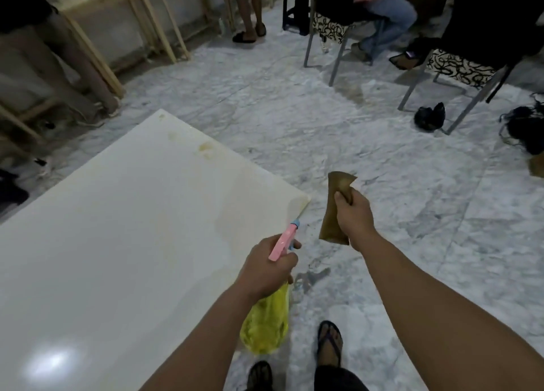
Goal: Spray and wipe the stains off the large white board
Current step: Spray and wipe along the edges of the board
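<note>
The left hand (266, 268) grips a yellow spray bottle with a pink trigger head (270, 317); the right hand (351, 217) clutches a folded brown cloth (334, 214). Left of both lies the large white board (117, 229), with yellowish stains (204, 148) beyond.

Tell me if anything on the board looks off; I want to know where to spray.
Yes: yellow-brown stains sit near the far edge of the white board, and a faint discoloured patch spreads toward its right corner. Neither hand touches the board.
</note>
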